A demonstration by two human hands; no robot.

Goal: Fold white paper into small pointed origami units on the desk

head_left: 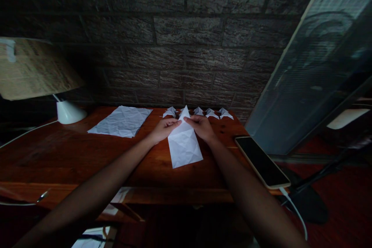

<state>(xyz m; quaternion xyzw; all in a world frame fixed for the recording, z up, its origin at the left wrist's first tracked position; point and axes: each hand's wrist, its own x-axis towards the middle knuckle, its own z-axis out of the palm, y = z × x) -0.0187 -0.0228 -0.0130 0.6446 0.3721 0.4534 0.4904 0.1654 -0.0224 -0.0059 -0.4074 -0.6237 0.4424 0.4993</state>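
Between my two hands is a sheet of white paper [185, 148], creased, with its far end folded to a point and its square end toward me. My left hand [164, 129] pinches the left edge of the folded part, thumb on top; a ring shows on one finger. On the opposite edge, my right hand [201, 126] grips the same sheet with its thumb pressed on the paper. Just beyond the point stands a row of several small folded paper figures [211, 113], one of them partly hidden by the sheet.
A stack of crumpled white paper [123, 121] lies on the wooden table [116, 162] at left, near a lamp [68, 111]. At the right edge rests a phone [261, 161] with a white cable [296, 211]. A dark brick wall [186, 58] rises behind the table.
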